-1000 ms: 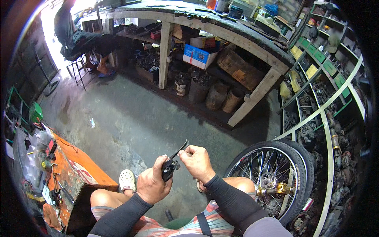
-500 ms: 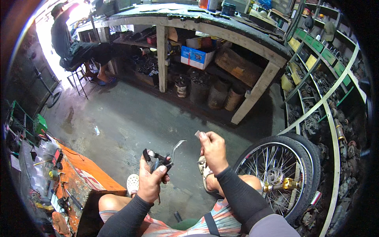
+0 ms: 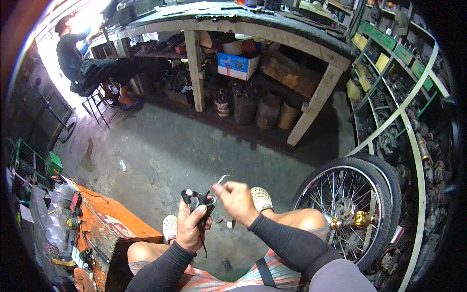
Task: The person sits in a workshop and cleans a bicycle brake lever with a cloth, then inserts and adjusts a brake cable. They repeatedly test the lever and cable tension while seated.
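My left hand (image 3: 189, 228) is closed around a bicycle brake lever (image 3: 198, 200) with a black body and a curved silver blade. A thin dark strand hangs beneath that hand. Just to its right, my right hand (image 3: 237, 203) has its fingertips pinched at the silver blade (image 3: 223, 179), whose tip sticks up past the fingers. Below the right hand a small flat pale piece (image 3: 231, 223) shows, apparently held in the fingers; its kind is unclear. The fingers cover part of the blade.
Two bicycle wheels (image 3: 343, 209) lean at my right, beside shelves (image 3: 406, 131) of metal parts. An orange bench (image 3: 114, 214) with tools is at my left. Ahead stands a long workbench (image 3: 272, 36) with cans (image 3: 268, 111) beneath. A person (image 3: 87, 73) sits at the far left.
My right hand has come down and left, from apart to the brake lever's blade. The flat piece has moved down with it. My left hand has shifted slightly right and down.
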`<control>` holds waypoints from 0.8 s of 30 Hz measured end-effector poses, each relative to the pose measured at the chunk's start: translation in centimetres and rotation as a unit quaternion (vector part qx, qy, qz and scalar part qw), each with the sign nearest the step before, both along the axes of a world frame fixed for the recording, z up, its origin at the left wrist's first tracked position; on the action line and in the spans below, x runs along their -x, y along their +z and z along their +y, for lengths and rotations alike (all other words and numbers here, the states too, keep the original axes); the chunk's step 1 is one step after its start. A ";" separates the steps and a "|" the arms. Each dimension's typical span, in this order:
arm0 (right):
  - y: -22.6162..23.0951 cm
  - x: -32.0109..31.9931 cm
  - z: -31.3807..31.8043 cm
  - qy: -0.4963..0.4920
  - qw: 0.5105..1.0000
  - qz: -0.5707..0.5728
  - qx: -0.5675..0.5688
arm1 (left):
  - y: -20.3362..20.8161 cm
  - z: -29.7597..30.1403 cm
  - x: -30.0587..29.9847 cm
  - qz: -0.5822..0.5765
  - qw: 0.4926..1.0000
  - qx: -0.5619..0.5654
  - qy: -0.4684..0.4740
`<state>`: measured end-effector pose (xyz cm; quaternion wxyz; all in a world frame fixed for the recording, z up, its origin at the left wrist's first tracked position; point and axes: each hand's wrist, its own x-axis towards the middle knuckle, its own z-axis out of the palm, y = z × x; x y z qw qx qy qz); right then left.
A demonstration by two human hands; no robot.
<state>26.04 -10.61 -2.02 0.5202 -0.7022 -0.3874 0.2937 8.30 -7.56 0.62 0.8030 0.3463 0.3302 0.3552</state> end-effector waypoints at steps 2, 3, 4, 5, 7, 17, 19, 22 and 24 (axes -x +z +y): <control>0.8 -1.5 1.2 -0.064 0.998 0.012 0.002 | 0.0 -0.4 -0.1 0.005 1.000 0.004 0.005; 1.0 -1.8 1.3 -0.071 0.997 0.038 0.001 | 0.2 -0.3 -0.4 0.002 1.000 0.002 0.008; 0.8 -1.2 0.9 -0.050 0.998 0.026 -0.017 | 0.1 -0.1 -0.3 -0.003 1.000 0.014 -0.001; 0.5 -0.2 0.3 -0.029 0.999 0.015 -0.035 | -0.1 0.0 -0.2 -0.018 1.000 0.021 -0.003; 0.2 1.2 -0.6 -0.004 1.000 0.018 0.004 | -0.6 -0.1 0.4 -0.040 0.998 0.040 -0.005; 0.6 -0.5 1.1 -0.065 0.997 0.033 -0.030 | -0.6 -0.1 0.2 -0.024 0.997 0.064 -0.020; 0.5 -1.0 1.1 -0.058 0.997 0.052 -0.017 | 0.1 -0.4 -0.3 -0.021 0.998 0.057 -0.005; -0.4 1.6 -0.4 -0.031 0.999 0.008 -0.016 | -0.7 -0.6 0.3 -0.030 0.997 0.069 0.016; -0.6 -0.4 0.9 -0.070 0.997 0.017 -0.020 | -1.6 0.1 0.6 -0.055 0.995 0.083 0.006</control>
